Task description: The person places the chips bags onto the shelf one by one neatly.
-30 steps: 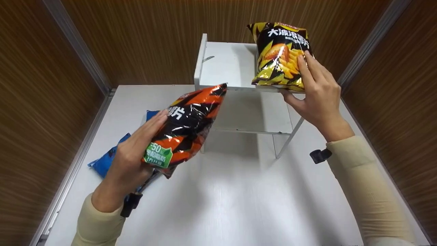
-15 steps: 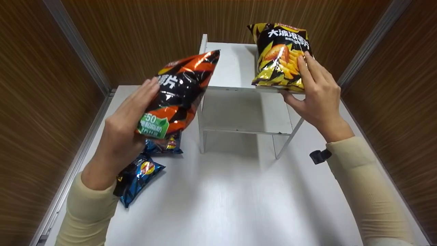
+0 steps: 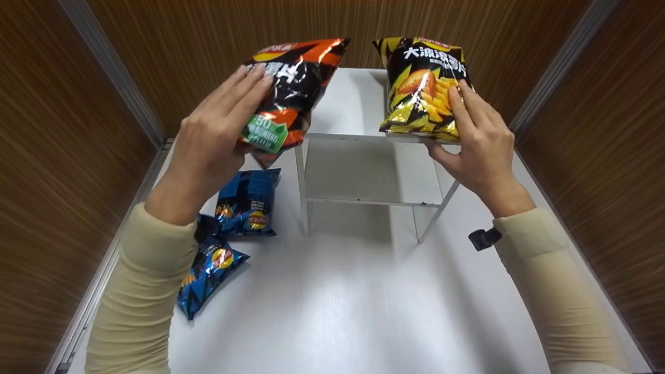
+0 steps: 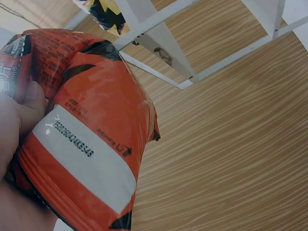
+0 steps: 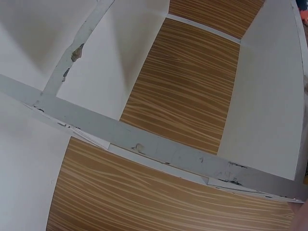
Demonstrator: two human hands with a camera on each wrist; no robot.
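My left hand [image 3: 208, 124] holds an orange and black bag of potato chips [image 3: 296, 88] in the air, level with the left side of the shelf's top. Its thumb presses the orange back of the bag [image 4: 91, 120] in the left wrist view. On the top board of the white shelf [image 3: 353, 98] stands a yellow and black bag of potato chips [image 3: 423, 98]. The fairly straight fingers of my right hand [image 3: 475, 135] lie on that bag's front, with the thumb low by the board's front edge. The right wrist view shows mostly shelf boards [image 5: 144, 144].
Two blue bags of chips lie on the white floor to the left, one [image 3: 249, 202] behind the other [image 3: 213, 270]. The shelf's lower board [image 3: 371, 174] sits below the top. Wood-grain walls [image 3: 208, 31] enclose the back and sides.
My left hand has lifted the orange and black bag upward to the shelf's top level, then shifted it right. Both blue bags have come more into view. The right hand has stayed on the yellow bag.
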